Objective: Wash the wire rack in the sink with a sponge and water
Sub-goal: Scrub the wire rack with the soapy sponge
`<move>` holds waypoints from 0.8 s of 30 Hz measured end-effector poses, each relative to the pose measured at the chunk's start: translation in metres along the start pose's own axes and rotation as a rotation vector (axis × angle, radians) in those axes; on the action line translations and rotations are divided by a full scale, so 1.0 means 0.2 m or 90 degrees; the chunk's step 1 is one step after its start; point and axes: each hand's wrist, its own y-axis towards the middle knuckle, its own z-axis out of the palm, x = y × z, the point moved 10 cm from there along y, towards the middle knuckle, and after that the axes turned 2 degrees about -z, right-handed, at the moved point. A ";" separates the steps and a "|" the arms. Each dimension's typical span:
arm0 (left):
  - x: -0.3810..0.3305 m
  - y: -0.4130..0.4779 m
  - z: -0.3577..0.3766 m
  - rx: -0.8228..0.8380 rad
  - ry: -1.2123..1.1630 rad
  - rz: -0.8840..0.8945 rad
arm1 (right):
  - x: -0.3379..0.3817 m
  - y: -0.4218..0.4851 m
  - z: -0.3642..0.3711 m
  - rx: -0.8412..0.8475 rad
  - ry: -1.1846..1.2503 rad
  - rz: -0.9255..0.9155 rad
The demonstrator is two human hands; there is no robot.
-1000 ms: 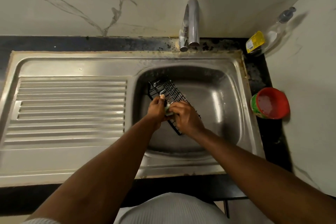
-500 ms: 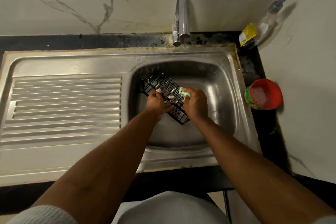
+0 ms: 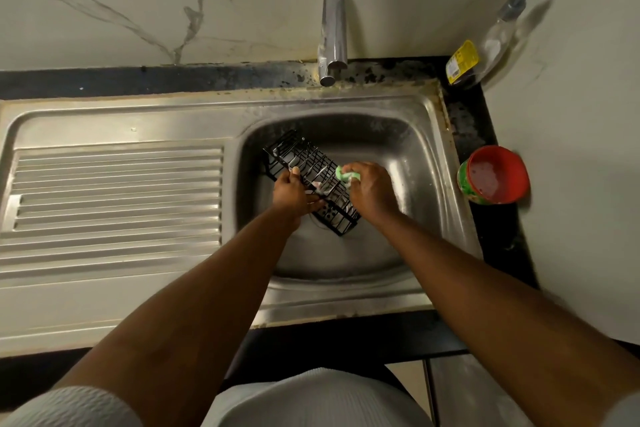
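A black wire rack [image 3: 301, 158] lies slanted in the steel sink basin [image 3: 408, 163], running from upper left to lower right. My left hand [image 3: 291, 192] grips its left edge, fingers curled over the wires. My right hand [image 3: 370, 189] holds a green sponge [image 3: 344, 174] against the rack's right side; most of the sponge is hidden under my fingers. No water runs from the tap [image 3: 333, 31].
The ribbed draining board [image 3: 117, 194] stretches to the left of the basin. On the black counter to the right stand a red tub [image 3: 495, 175] and, in the back corner, a clear pump bottle [image 3: 485, 45] with a yellow label. Walls close in behind and on the right.
My right hand with the sponge has slid from the rack's near-left part, beside my left hand, up to its right side. My left hand keeps its grip.
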 end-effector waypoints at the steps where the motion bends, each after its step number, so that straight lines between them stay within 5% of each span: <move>1: 0.00 0.01 0.01 -0.001 -0.001 0.004 | 0.04 -0.06 0.01 0.003 -0.003 -0.023; 6: 0.00 0.02 0.01 -0.005 0.004 0.018 | 0.17 -0.27 0.01 0.081 -0.024 -0.219; 9: 0.01 0.02 0.01 -0.008 -0.005 0.005 | -0.12 -0.12 -0.14 -0.018 -0.028 -0.043; 16: 0.09 -0.02 0.03 0.018 -0.032 -0.012 | -0.36 -0.24 -0.04 0.028 0.053 0.248; 21: 0.34 -0.15 0.22 0.271 0.361 0.030 | -0.46 -0.38 0.02 0.064 0.146 0.345; 24: 0.43 -0.16 0.22 0.282 0.435 0.040 | -0.48 -0.39 0.01 0.053 0.175 0.352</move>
